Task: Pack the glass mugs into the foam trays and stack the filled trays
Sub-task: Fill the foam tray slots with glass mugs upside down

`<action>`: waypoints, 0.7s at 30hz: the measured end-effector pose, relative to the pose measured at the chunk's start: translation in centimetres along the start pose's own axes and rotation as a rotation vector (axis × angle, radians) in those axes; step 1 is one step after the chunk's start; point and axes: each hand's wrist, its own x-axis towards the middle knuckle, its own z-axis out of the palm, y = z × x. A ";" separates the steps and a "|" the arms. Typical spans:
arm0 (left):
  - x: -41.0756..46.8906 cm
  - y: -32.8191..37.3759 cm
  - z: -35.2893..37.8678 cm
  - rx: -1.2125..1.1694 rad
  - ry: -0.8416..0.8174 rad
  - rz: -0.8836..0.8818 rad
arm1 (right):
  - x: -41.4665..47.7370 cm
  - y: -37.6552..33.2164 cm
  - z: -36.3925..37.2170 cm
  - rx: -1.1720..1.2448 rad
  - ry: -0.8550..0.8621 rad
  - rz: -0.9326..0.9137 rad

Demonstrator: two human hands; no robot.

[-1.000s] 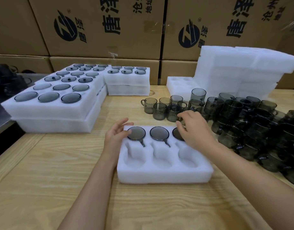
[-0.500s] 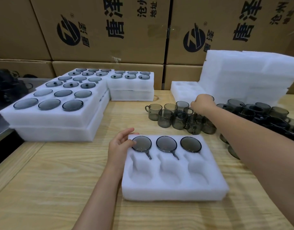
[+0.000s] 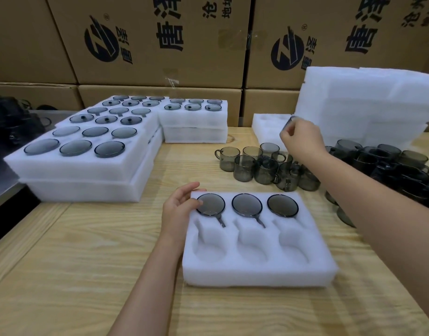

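A white foam tray [image 3: 257, 270] lies in front of me with three smoky glass mugs [image 3: 247, 205] upside down in its far row and three bare pockets in the near row. My left hand [image 3: 178, 209] rests on the tray's left edge, fingers touching the leftmost mug. My right hand [image 3: 302, 140] is raised above the cluster of loose mugs [image 3: 264, 166] and pinches a mug [image 3: 289, 122] whose rim shows above the fingers; most of that mug is hidden by the hand.
Filled foam trays [image 3: 85, 166] are stacked at the left, with a smaller filled stack [image 3: 195, 122] behind. Unfilled foam trays [image 3: 363, 105] pile up at the back right above a dense heap of dark mugs [image 3: 390, 166]. Cardboard boxes [image 3: 160, 40] wall off the back.
My right hand left the third mug in the tray, reached out to the loose mugs and has lifted one up. My left hand stayed at the tray's left edge.
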 end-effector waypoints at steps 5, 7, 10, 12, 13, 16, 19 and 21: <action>0.0 0.1 -0.1 -0.033 -0.007 -0.016 | -7.3 -2.9 -1.3 0.232 0.186 -0.277; 0.0 0.0 -0.3 -0.036 -0.012 -0.030 | -11.5 -3.6 -1.3 0.378 0.215 -0.330; -0.3 0.2 -0.2 -0.016 -0.014 -0.008 | -16.8 -4.6 -1.0 0.572 0.168 -0.304; -0.7 0.6 -0.3 0.034 0.007 0.084 | -18.9 -5.1 -0.6 0.594 0.097 -0.319; -1.1 0.9 -0.4 0.043 0.029 0.141 | -19.7 -5.2 -0.4 0.587 0.060 -0.350; -2.4 2.0 -0.5 0.041 0.025 0.294 | -21.1 -5.0 -0.1 0.597 0.037 -0.434; -3.8 2.9 -0.7 0.175 -0.115 0.383 | -21.5 -4.4 -0.3 0.573 0.041 -0.527; -4.7 3.2 -1.0 0.277 -0.239 0.418 | -21.5 -4.3 -0.5 0.578 0.041 -0.571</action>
